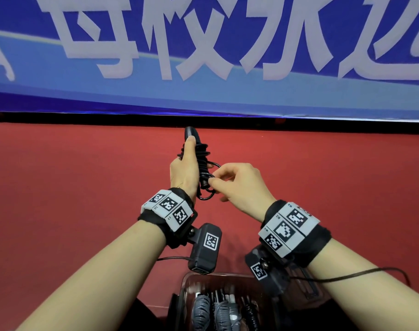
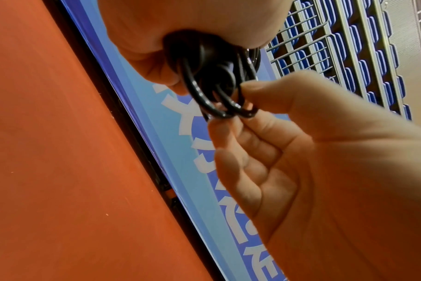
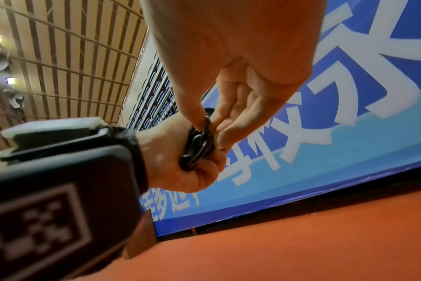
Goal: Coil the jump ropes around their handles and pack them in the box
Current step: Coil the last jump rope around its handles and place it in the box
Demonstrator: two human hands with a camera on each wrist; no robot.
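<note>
The left hand (image 1: 184,172) holds a pair of smooth black jump rope handles (image 1: 194,149) upright over the red floor (image 1: 72,187), fingers curled round them, its grip clamped on the handles with the thumb lying up along their near side. Glossy black rope (image 2: 214,106) is coiled round the handles and hangs in loose loops below. The right hand (image 1: 239,187), just right of the bundle, pinches one loop between thumb and fingertips (image 2: 228,133). Nearest, a dark translucent plastic box (image 1: 187,283) holds several coiled ropes (image 1: 218,311), grey and black.
</note>
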